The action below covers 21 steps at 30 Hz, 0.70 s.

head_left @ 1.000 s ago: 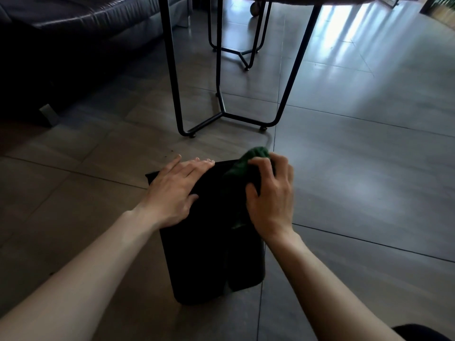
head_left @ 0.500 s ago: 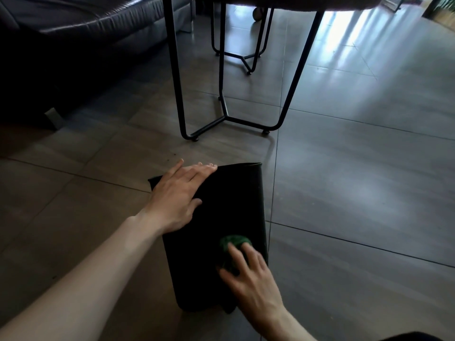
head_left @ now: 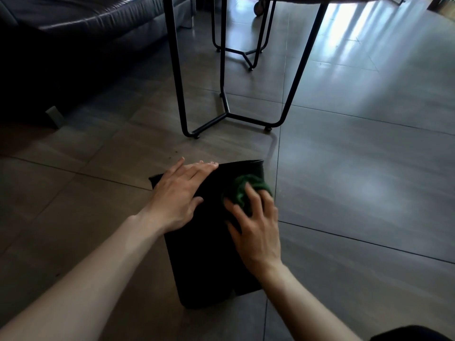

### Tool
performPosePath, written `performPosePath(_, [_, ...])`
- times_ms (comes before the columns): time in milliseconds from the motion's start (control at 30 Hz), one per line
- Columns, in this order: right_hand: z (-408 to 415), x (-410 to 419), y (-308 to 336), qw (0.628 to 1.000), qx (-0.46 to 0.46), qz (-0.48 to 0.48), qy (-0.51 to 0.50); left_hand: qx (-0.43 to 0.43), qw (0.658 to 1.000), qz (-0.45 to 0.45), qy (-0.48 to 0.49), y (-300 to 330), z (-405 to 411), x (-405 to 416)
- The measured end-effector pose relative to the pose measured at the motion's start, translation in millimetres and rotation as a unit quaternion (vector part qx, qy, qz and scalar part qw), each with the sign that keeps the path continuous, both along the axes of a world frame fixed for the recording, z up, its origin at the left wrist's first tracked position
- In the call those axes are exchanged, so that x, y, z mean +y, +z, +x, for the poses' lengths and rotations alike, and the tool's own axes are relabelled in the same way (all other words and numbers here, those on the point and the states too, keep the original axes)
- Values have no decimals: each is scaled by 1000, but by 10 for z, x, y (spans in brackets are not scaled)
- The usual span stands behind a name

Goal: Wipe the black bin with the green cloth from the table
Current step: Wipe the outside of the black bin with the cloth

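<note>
The black bin point(head_left: 204, 257) lies on its side on the tiled floor in front of me, its far edge toward the table legs. My left hand point(head_left: 178, 193) rests flat on its upper left part, fingers straight. A bunched green cloth point(head_left: 242, 190) sits on the bin's upper right part. My right hand point(head_left: 256, 225) presses down on the cloth with spread fingers, and its palm hides the near part of the cloth.
Black metal table legs point(head_left: 226, 114) stand just beyond the bin, with a second set of legs point(head_left: 246, 55) farther back. A dark leather sofa point(head_left: 81, 28) fills the upper left. Grey floor tiles point(head_left: 369, 168) stretch to the right.
My right hand slid the green cloth from the bin's far edge down toward me, then back up to the upper right part. The left hand stayed put.
</note>
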State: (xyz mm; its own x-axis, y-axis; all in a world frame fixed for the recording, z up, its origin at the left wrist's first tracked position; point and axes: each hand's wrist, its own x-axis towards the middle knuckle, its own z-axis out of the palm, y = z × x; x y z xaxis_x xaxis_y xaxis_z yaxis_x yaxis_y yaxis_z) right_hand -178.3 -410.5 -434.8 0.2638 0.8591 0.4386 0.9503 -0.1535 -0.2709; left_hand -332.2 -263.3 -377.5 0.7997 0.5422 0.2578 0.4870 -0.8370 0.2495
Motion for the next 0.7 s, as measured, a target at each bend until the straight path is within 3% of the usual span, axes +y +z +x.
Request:
performPosePath(200, [-543, -717, -607, 991, -28, -40, 123, -3, 1000, -10, -1, 9, 14, -1])
performPosePath(400, [-108, -139, 58, 992, 105, 58, -48, -3, 1000, -9, 2, 26, 23, -12])
performPosePath(500, [-92, 44, 152, 997, 56, 37, -45, 3, 1000, -9, 4, 36, 5, -21])
performPosePath(700, [-546, -689, -576, 998, -30, -33, 43, -3, 1000, -9, -3, 25, -2, -20])
